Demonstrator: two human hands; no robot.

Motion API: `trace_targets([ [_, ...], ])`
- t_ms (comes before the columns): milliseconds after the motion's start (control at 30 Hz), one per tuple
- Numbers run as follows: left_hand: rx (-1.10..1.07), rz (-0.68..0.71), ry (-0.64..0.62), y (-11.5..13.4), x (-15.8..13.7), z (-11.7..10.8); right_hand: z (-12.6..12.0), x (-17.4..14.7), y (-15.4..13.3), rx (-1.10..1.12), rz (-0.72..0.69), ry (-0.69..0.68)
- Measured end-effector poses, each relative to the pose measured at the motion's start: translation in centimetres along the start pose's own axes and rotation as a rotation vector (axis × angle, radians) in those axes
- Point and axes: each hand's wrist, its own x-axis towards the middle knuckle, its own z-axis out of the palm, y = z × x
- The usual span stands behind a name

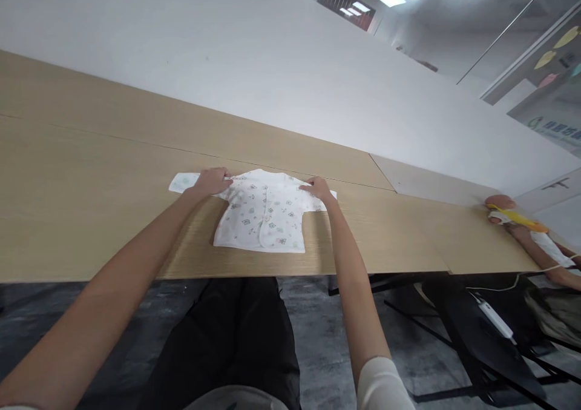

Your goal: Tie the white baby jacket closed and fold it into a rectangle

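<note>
- Left hand (214, 181): fingers laid on the cloth at the shoulder and upper sleeve; whether they pinch it or only press, I cannot tell.
- Right hand (318, 188): fingertips on the opposite shoulder, the palm over that sleeve; pinch or press, again I cannot tell.
- Baby shirt (267, 216): flat on the table, its body between the hands and below them, at four to five o'clock from the left hand and seven to eight from the right.
- Its long axis runs cuff to cuff, close to a nine-to-three line; neckline at twelve, hem at six. Neither hand is clearly nearer its middle.
- Left-hand sleeve end (183, 182) shows past that hand at nine; the other cuff (333, 194) peeps out at three.
- Count: two hands, one shirt, two sleeves, one long table (91, 204).
- Farther out, around three o'clock: one other person's forearm (529, 246); toward four, one white power strip (497, 321).
</note>
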Motion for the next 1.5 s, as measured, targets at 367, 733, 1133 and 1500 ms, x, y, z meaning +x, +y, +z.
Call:
trace_targets([
  [367, -0.108, 0.114, 0.565, 4.2, -1.5, -13.0, -9.7, 2.0, -3.4, -0.448, -0.216, 0.527],
  [733, 0.197, 0.108, 0.109, -2.7, -10.5, -3.8, -1.0, -11.4, 0.3, -0.67, -0.565, -0.074],
  [1133, 0.028, 0.025, 0.271, -5.5, -19.0, 0.2, 0.2, -19.5, 4.2, -0.652, -0.037, -0.071],
  [1500, -0.287, -0.027, 0.531, -7.1, -19.2, 0.4, 0.7, -18.6, 4.3, 0.212, 0.387, 0.483],
])
